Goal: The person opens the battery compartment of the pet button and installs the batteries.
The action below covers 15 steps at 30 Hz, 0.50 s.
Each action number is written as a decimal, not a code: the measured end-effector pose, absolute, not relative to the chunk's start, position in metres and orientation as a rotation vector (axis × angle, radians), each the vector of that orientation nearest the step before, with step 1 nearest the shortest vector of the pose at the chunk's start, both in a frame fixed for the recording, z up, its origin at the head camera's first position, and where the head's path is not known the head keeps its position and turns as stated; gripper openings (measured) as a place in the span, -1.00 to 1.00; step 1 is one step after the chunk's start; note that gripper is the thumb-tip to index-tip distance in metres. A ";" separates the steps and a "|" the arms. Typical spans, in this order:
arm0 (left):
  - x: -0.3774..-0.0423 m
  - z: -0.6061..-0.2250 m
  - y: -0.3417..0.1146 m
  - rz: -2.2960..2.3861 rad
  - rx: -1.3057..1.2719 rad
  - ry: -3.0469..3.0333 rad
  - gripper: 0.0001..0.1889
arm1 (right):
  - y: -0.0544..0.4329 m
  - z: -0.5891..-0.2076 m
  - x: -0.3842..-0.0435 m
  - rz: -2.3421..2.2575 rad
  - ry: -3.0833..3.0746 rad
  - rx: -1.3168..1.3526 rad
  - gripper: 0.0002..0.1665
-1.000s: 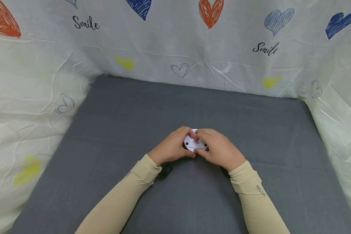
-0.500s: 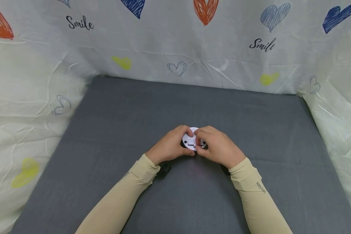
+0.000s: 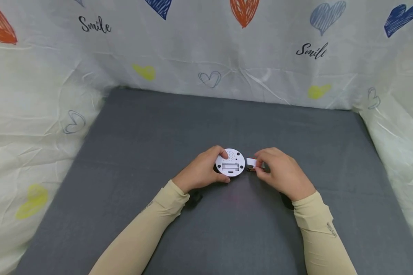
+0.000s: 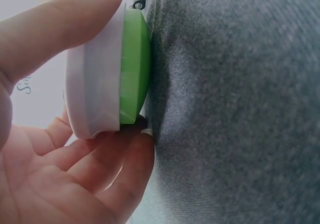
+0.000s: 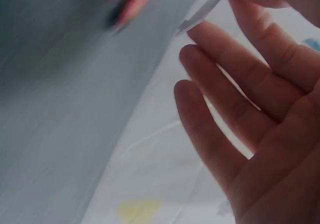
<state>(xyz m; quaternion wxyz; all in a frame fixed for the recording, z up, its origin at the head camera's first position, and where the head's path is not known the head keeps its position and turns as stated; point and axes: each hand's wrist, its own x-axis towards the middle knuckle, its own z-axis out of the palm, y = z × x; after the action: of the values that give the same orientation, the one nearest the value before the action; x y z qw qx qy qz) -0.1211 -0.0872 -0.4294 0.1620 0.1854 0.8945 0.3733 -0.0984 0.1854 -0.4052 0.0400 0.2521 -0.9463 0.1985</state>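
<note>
Fingers (R) (image 3: 264, 154) w/ cover (image 3: 251, 162), now off

Left grip (image 3: 201, 170) round disc (image 3: 232, 161); right grip (image 3: 285, 173), white piece (image 3: 251, 162)

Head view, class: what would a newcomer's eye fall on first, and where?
First, probably, the round white device, bright against the grey cloth mid-picture, its compartment open and the left hand gripping its left side. Just right of it, the right hand pinches a small white cover. Beyond, orange and blue hearts stand out along the picture's top, on the pale backdrop.
</note>
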 end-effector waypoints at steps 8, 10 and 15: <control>-0.122 -0.430 -0.084 1.048 0.495 2.545 -0.33 | 0.233 -0.424 -0.086 0.449 -3.040 0.518 -0.82; -0.123 -0.430 -0.084 1.045 0.493 2.545 -0.33 | 0.236 -0.426 -0.085 0.441 -3.042 0.514 -0.84; -0.124 -0.431 -0.083 1.037 0.482 2.556 -0.32 | 0.226 -0.424 -0.098 0.483 -3.063 0.496 -0.95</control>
<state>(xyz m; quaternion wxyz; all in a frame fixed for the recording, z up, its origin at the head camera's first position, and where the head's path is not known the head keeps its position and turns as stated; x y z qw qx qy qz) -0.1240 -0.0830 -0.4314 0.1700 0.1696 0.8995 0.3650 -0.0979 0.2256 -0.4238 0.0007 0.1579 -0.9754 0.1538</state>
